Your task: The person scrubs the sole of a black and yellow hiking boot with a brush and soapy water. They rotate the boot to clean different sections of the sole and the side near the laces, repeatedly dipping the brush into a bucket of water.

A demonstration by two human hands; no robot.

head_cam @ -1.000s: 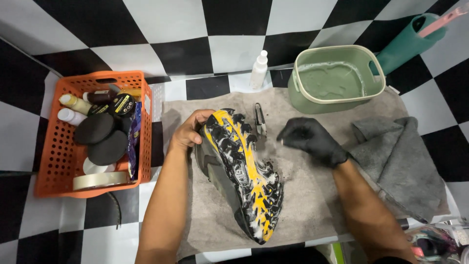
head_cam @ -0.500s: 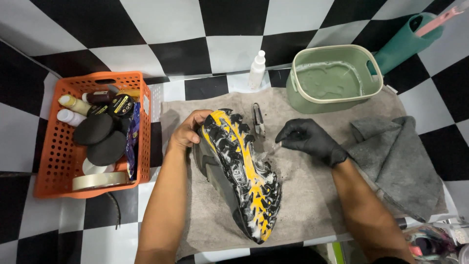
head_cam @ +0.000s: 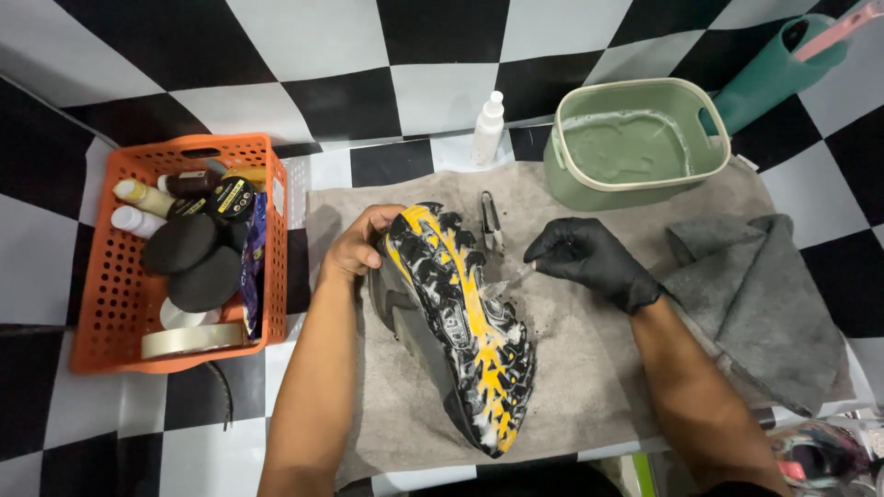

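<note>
1. The grey towel (head_cam: 589, 368) ran nearly to the near edge of the checkered surface; bare towel lay open on either side of the shoe, with a folded grey cloth (head_cam: 764, 304) to the right.
2. An orange basket (head_cam: 110, 276) on the left held bottles, dark round pads and a tape roll; the green tub (head_cam: 635, 147) held sudsy water (a small white bottle (head_cam: 488, 124) stood beside it).
3. The shoe (head_cam: 460, 322) lay sole-up in the middle of the towel, its long axis slanting from far-left to near-right.
4. The left hand (head_cam: 359, 244) clasped the shoe's far end; the gloved right hand (head_cam: 589, 258) pinched a small brush (head_cam: 511, 278) against the foamy sole.
</note>
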